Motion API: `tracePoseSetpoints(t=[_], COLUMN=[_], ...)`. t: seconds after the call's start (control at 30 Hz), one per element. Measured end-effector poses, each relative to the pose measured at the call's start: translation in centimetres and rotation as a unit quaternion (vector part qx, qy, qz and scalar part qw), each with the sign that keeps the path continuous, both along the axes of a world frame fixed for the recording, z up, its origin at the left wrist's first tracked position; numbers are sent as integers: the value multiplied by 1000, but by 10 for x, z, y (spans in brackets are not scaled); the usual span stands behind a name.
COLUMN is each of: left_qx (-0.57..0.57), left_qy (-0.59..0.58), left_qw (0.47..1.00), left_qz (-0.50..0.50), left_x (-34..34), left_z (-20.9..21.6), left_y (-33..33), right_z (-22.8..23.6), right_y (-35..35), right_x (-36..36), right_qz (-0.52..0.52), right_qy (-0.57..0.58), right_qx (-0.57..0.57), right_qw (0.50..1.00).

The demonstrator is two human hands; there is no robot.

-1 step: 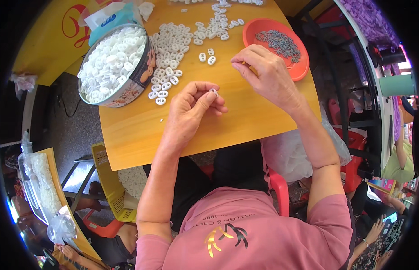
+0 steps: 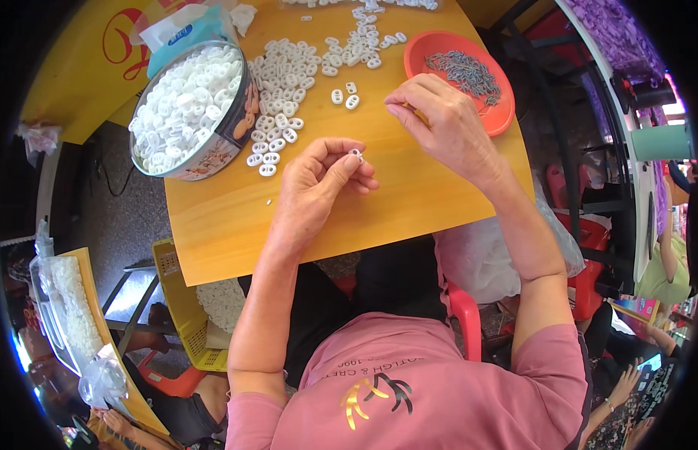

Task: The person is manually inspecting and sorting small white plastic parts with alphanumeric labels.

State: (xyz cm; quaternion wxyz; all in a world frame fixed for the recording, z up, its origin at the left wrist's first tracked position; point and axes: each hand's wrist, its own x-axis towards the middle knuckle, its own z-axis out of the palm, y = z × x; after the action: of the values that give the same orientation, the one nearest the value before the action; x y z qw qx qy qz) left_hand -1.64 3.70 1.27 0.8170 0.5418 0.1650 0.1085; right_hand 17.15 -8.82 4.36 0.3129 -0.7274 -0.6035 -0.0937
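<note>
My left hand is over the middle of the table, its thumb and fingers closed on a small white plastic piece that they mostly cover. To the right, my right hand is raised beside an orange-red bowl. Its thumb and fingertips are pinched together; anything between them is too small to make out. Thin grey metal pieces lie heaped in that bowl. Beyond my hands, a few white two-hole oval pieces lie apart from a larger spread of the same pieces.
At the table's left stands a round tin heaped with white pieces, a blue-and-white tissue pack behind it. A yellow crate is below the left edge. Clear plastic bags hang below the right edge. Other people sit nearby.
</note>
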Motion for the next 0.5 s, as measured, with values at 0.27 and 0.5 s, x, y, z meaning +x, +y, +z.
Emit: tracePoseSetpoints(t=[0.27, 0.5], left_qx=[10, 13], left_qy=[-1, 13], left_qw=[1000, 1000], left_qz=[15, 24], left_x=[2, 2], left_z=[0, 1], left_y=[-4, -5], right_z=[19, 27], right_y=[-8, -55], right_x=[57, 97], right_qz=[-96, -216], right_qy=[-99, -30], right_qx=[31, -76], right_qw=[990, 973])
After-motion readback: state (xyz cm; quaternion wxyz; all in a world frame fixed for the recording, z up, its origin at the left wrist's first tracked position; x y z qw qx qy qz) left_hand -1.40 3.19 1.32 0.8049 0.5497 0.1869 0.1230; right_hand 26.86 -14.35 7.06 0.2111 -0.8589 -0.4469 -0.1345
